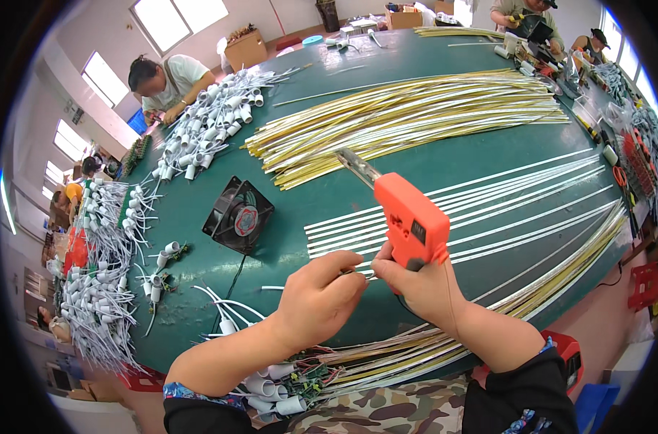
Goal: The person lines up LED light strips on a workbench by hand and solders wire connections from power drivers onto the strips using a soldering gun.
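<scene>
right hand (419,286) grips orange glue gun (410,220) | left hand (320,296) pinches thin white strip (358,271); fingertips meet over green table (445,163)

Black square fan (238,215) left of frame centre on green worktop (445,163). Gold strip heap (408,116) upper centre. White sockets with leads (213,119) upper left, more (97,289) at left edge. Cardboard box (246,49) top left.

Right hand (423,286) holds an orange glue gun (408,217) (nozzle up); left hand (318,296) pinches beside it.
</scene>
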Demonstrator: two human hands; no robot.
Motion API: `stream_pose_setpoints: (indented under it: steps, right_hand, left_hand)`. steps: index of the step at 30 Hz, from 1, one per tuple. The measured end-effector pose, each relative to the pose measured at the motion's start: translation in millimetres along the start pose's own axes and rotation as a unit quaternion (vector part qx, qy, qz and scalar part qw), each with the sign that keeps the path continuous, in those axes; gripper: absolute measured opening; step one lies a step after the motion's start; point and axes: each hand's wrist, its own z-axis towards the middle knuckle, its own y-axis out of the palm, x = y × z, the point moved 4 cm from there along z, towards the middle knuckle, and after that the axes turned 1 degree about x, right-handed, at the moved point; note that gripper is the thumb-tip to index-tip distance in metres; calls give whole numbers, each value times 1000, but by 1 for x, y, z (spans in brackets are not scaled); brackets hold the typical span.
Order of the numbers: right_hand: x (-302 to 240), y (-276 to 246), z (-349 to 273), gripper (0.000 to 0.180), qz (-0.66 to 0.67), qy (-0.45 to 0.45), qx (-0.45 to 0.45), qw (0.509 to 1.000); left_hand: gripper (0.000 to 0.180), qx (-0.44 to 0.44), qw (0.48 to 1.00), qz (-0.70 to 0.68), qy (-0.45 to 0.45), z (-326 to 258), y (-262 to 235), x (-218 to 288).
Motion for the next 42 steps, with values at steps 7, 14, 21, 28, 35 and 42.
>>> stream_pose_setpoints:
  steps: [7,14,21,28,35,42]
  right_hand:
    - [5,-5,5,14,5,51,-9,999]
    - [3,7,-6,47,62,-58,-61,994]
    - [0,8,-7,36,-36,19,-27,999]
    - [4,6,-7,32,-37,-5,-18,999]
    - [-8,-4,-3,10,7,-5,4,1000]
    - [-28,-25,-14,8,60,-86,17,994]
  left_hand:
    - [12,-8,960,-213,-179,-17,-2,-28]
    - [9,22,855,-435,-282,-23,9,-32]
    - [11,-7,842,-419,-340,-26,14,-30]
    - [8,-81,957,-178,-216,-17,12,-25]
    - [16,-35,994,-22,-102,-8,-46,-21]
    - [27,-58,968,243,37,-4,-103,13]
